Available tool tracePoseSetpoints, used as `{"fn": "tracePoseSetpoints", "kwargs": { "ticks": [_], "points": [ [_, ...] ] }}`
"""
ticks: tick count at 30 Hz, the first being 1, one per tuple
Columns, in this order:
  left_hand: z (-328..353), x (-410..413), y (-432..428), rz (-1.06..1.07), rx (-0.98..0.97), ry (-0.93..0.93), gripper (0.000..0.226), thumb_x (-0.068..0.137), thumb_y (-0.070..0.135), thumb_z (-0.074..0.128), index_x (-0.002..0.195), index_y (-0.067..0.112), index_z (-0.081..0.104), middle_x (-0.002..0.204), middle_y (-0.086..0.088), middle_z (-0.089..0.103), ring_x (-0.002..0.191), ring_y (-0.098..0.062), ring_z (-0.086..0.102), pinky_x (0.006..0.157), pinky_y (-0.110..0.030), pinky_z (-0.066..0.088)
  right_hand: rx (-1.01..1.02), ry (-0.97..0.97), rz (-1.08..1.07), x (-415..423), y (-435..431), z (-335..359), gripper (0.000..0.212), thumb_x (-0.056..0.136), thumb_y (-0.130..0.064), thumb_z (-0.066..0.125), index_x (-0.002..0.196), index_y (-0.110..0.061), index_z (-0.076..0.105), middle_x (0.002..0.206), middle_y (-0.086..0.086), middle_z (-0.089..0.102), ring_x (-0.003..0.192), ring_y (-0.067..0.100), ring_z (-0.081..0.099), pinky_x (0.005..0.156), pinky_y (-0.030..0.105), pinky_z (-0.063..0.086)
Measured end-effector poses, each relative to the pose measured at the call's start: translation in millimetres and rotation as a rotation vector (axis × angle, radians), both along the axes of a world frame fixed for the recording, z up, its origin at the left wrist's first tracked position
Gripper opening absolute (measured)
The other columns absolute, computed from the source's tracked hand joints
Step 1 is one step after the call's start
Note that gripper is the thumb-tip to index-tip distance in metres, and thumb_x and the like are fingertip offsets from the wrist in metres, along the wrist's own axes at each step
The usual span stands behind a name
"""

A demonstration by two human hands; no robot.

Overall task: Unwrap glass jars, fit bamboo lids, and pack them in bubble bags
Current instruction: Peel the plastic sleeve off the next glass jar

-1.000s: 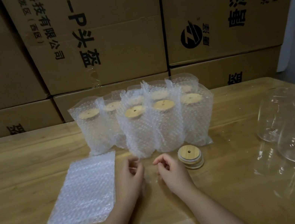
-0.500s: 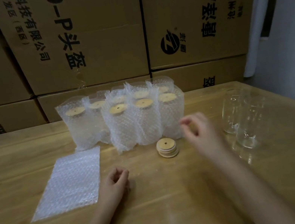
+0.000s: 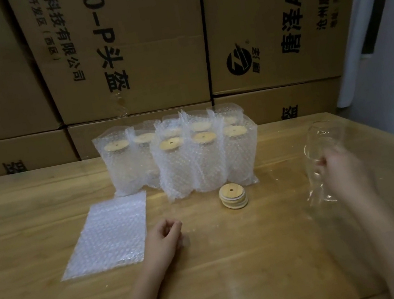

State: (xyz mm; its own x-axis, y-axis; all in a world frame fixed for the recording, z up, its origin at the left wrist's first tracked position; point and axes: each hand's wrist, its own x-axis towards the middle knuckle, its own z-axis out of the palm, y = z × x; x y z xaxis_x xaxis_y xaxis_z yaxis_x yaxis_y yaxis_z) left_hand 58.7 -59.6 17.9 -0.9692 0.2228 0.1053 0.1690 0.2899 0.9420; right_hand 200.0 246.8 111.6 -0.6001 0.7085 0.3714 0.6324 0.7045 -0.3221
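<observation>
Upright, 8 bagged jars (image 3: pixel 194 165), bamboo-lidded.

Clear wrapped glass jar (image 3: pixel 322 151) upright, bamboo lids (image 3: pixel 233 195) stacked, flat bubble bag (image 3: pixel 108 233)

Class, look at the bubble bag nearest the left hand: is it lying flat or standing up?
Flat. The bubble bag lies spread on the table, nothing inside.

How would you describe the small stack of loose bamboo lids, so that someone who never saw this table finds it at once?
Start at the cluster of bubble-wrapped jars standing in the middle of the wooden table. Just in front of its right end sits the stack of bamboo lids. Unlike the lids on the jars, these are bare, outside any bubble bag, and piled on each other.
</observation>
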Motion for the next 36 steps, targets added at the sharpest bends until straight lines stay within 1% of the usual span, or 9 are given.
{"fn": "tracePoseSetpoints", "kwargs": {
  "ticks": [4,7,9,12,15,19,22,29,36],
  "points": [
    [0.0,-2.1,-1.1,-0.021,0.124,-0.085,0.019,0.095,0.016,0.057,0.083,0.004,0.066,0.056,0.002,0.062,0.045,-0.008,0.054,0.044,-0.017,0.042,0.005,0.382,0.267,-2.9,-38.7,17.1,0.006,0.091,-0.021,0.059,0.094,-0.016,0.061,0.097,-0.004,0.055,0.077,0.013,0.048,0.056,0.026,0.033],
    [1.3,-2.3,-0.3,-0.095,0.336,-0.202,0.025,0.100,0.020,0.047,0.092,0.007,0.067,0.078,-0.007,0.072,0.059,-0.012,0.065,0.047,-0.021,0.050,-0.243,0.620,0.523,-16.8,-81.1,19.3,0.003,0.087,-0.019,0.062,0.087,-0.021,0.060,0.086,-0.012,0.053,0.069,0.001,0.048,0.059,0.015,0.038],
    [3.6,-5.2,0.2,-0.145,0.447,-0.309,0.035,0.102,0.031,0.037,0.102,0.010,0.064,0.093,-0.008,0.073,0.075,-0.017,0.069,0.054,-0.025,0.055,-0.461,0.699,0.655,-33.6,-109.2,5.5,0.011,0.087,-0.013,0.064,0.084,-0.022,0.059,0.087,-0.007,0.054,0.069,0.000,0.048,0.064,0.011,0.041],
    [5.2,-12.5,-4.6,-0.218,0.595,-0.458,0.048,0.095,0.051,0.034,0.112,0.015,0.060,0.106,-0.007,0.071,0.090,-0.029,0.068,0.067,-0.038,0.058,-0.728,0.776,0.764,-60.7,-140.4,-27.6,0.016,0.089,-0.004,0.061,0.084,-0.018,0.058,0.100,0.001,0.049,0.071,0.013,0.056,0.069,0.019,0.048],
    [7.2,-14.3,-4.3,-0.229,0.716,-0.566,0.050,0.083,0.053,0.047,0.114,0.016,0.058,0.105,-0.011,0.069,0.083,-0.029,0.071,0.058,-0.037,0.057,-0.781,0.778,0.784,-79.6,-153.3,-62.1,0.014,0.091,-0.003,0.057,0.090,-0.017,0.057,0.109,0.001,0.043,0.070,0.009,0.057,0.069,0.022,0.053],
    [5.9,-19.4,8.3,-0.088,0.783,-0.499,0.029,0.088,0.039,0.053,0.112,0.021,0.053,0.106,-0.011,0.061,0.078,-0.025,0.066,0.050,-0.026,0.053,-0.749,0.775,0.772,-89.7,-150.5,-91.8,0.021,0.092,-0.006,0.056,0.104,-0.023,0.055,0.118,-0.008,0.041,0.091,-0.004,0.056,0.082,0.009,0.045],
    [1.2,-24.9,15.1,-0.064,0.730,-0.419,0.020,0.097,0.038,0.047,0.109,0.024,0.054,0.107,-0.010,0.059,0.078,-0.024,0.064,0.052,-0.025,0.053,-0.803,0.772,0.772,-95.0,-147.5,-102.6,0.023,0.095,-0.012,0.053,0.110,-0.029,0.050,0.115,-0.013,0.053,0.099,-0.010,0.056,0.084,0.009,0.041],
    [-9.2,-33.5,14.3,-0.011,0.714,-0.296,0.015,0.099,0.038,0.048,0.105,0.026,0.054,0.107,-0.008,0.060,0.083,-0.021,0.071,0.058,-0.032,0.056,-0.914,0.740,0.811,-103.6,-144.6,-115.7,0.037,0.096,-0.008,0.051,0.132,-0.010,0.043,0.128,-0.014,0.050,0.114,-0.012,0.052,0.089,0.006,0.039],
    [-3.7,-28.9,14.2,0.010,0.656,-0.098,0.041,0.079,0.052,0.056,0.116,0.035,0.049,0.112,-0.002,0.061,0.081,-0.016,0.070,0.056,-0.031,0.056,-0.978,0.720,0.823,-104.4,-143.2,-119.1,0.043,0.097,-0.005,0.048,0.137,-0.018,0.039,0.129,-0.017,0.048,0.115,-0.016,0.049,0.092,0.006,0.038]
  ]
}}
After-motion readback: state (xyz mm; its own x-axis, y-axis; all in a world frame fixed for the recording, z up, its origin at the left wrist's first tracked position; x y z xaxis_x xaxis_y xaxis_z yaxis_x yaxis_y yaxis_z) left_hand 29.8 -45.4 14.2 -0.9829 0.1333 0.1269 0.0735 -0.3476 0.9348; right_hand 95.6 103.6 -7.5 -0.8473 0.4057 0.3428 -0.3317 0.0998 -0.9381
